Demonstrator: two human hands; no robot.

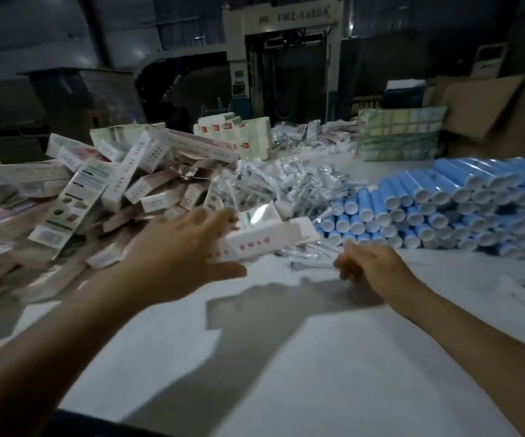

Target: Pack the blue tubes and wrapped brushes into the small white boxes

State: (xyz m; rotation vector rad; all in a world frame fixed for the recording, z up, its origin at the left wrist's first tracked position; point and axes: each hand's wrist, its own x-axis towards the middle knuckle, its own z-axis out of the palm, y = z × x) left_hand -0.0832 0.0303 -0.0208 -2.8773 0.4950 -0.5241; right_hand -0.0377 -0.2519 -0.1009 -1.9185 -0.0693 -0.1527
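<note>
On the white table (pixel 286 357), two bare forearms reach forward from the near edge. The left hand (pixel 179 247) is spread, its fingers straight and its thumb stretched out to the side, and its fingertips lie against the near end of a small white box (pixel 267 236) with red print on its side. That box rests tilted, its far end flap open, just in front of the heap of wrapped brushes (pixel 273 184) in clear crinkled sleeves. Whether the fingers actually press on the box or only hover at it cannot be told through the blur. The right hand (pixel 368 266) hangs low over the table with its fingers loosely curled, holding nothing, just beside a few loose wrapped brushes (pixel 311 257) lying flat. To the right, the blue tubes (pixel 428 209) are stacked on their sides in rows, white caps facing the person. To the left, a jumbled pile of white boxes (pixel 122 181) leans every way. Farther back stand upright boxes (pixel 236 130) and a wrapped green block of packs (pixel 400 134).
</note>
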